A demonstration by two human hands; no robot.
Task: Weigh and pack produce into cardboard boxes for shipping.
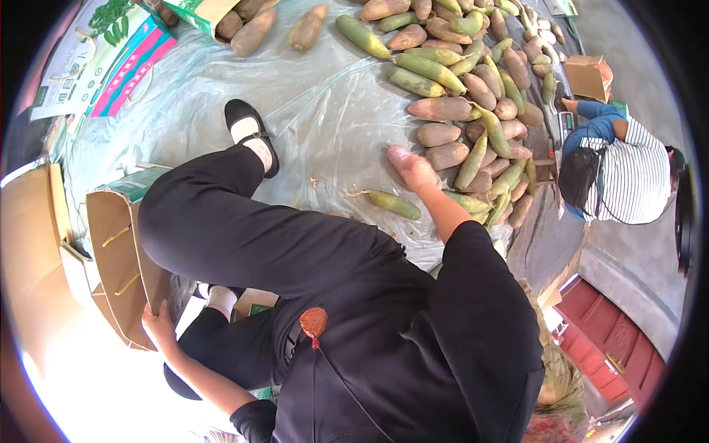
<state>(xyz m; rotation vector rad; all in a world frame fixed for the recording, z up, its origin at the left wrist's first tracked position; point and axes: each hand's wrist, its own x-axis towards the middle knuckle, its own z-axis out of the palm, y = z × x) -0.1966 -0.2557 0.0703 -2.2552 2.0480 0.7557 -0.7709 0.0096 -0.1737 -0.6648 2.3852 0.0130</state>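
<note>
At the left, my left hand [157, 326] grips the lower edge of an open cardboard gift box [140, 251] that has yellow rope handles and a green printed side. The box lies beside my bent knee with its brown inside showing. My right hand [419, 174] reaches over the near left side of a pile of radishes [437, 111], its fingers closed together. Whether a radish end pokes out of those fingers is too unclear to tell. Green radishes and mud-brown ones are mixed in the pile. One green radish [395, 204] lies apart, close to my right forearm.
Plastic sheeting [317, 96] covers the ground. Far left stands a printed carton [111, 59], with another box holding brown radishes [251, 29] nearby. More cardboard [33, 229] lines the left side. A person in a striped shirt [628, 173] crouches at the right, near a small box [588, 77].
</note>
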